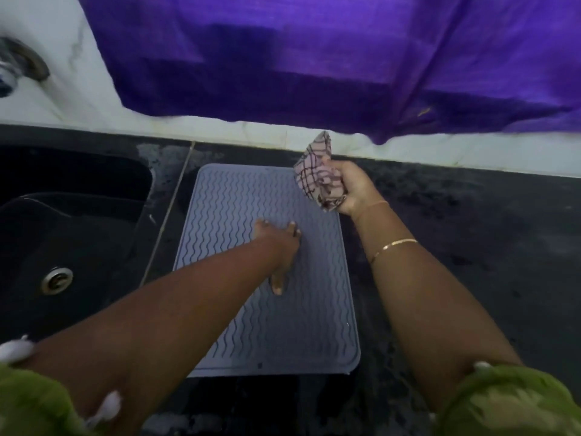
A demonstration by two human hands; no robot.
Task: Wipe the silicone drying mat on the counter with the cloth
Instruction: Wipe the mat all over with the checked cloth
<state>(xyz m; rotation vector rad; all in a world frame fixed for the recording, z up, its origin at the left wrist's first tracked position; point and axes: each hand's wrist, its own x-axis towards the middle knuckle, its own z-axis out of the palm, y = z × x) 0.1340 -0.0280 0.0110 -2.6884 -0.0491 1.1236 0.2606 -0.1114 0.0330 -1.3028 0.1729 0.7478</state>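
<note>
One hand (278,243) flat on mat (314,325), other (352,187) gripping cloth (317,177)

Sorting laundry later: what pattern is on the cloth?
Pale pink with dark checked lines, on the cloth; head view.

Matt grey silicone mat (301,335) with wavy ridges; woven checked cloth (317,177); speckled dark stone desk (471,247); metal drain (57,279).
</note>
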